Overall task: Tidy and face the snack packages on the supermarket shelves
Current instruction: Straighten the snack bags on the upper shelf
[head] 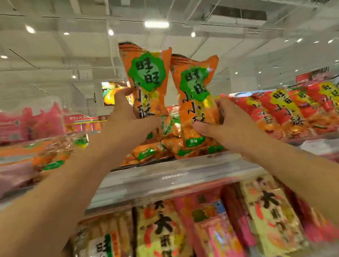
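Both forearms are reaching up to the top shelf (171, 178). Left hand (128, 121) is gripping one orange snack bag (146, 83) upright; right hand (227, 124) is clasping its neighbour (197, 100). Light, crinkly and probably crushable, they are best held by their lower sides.

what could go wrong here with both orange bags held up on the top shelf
1. The left hand and right hand each grip only the lower part of a tall orange bag, so the tops may flop over.
2. Loose orange bags lie flat at the shelf edge; setting the upright ones down could nudge them off.
3. The red bags lean close beside the right hand and could get knocked.
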`<control>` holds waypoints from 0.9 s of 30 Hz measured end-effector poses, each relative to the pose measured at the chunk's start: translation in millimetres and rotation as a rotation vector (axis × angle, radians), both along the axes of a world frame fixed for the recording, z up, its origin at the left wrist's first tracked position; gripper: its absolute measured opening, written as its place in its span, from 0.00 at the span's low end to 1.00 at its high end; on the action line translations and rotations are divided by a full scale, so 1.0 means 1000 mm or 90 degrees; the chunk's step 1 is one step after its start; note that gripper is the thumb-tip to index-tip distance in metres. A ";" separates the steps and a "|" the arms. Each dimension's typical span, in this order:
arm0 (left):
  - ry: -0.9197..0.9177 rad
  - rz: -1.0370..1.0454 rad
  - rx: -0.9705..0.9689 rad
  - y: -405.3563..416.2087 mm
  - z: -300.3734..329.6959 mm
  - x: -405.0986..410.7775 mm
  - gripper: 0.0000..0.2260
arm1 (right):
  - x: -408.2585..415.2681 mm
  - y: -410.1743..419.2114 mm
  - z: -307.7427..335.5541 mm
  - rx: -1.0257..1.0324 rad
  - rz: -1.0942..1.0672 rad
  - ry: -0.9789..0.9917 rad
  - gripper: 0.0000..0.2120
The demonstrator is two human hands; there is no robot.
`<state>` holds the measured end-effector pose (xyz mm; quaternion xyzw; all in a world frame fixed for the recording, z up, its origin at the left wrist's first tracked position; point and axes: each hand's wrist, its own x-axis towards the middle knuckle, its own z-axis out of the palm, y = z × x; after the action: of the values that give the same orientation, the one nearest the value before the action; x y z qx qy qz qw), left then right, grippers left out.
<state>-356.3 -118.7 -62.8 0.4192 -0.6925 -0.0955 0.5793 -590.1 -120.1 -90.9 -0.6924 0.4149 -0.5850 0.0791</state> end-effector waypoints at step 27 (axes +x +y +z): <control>-0.255 0.186 0.275 -0.012 -0.024 -0.065 0.44 | -0.046 -0.022 -0.026 0.020 -0.202 0.292 0.28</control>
<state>-421.7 -130.9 -87.1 0.6375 -0.6892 -0.0716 0.3369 -636.0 -142.3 -117.3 -0.7319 0.5342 -0.4114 -0.0985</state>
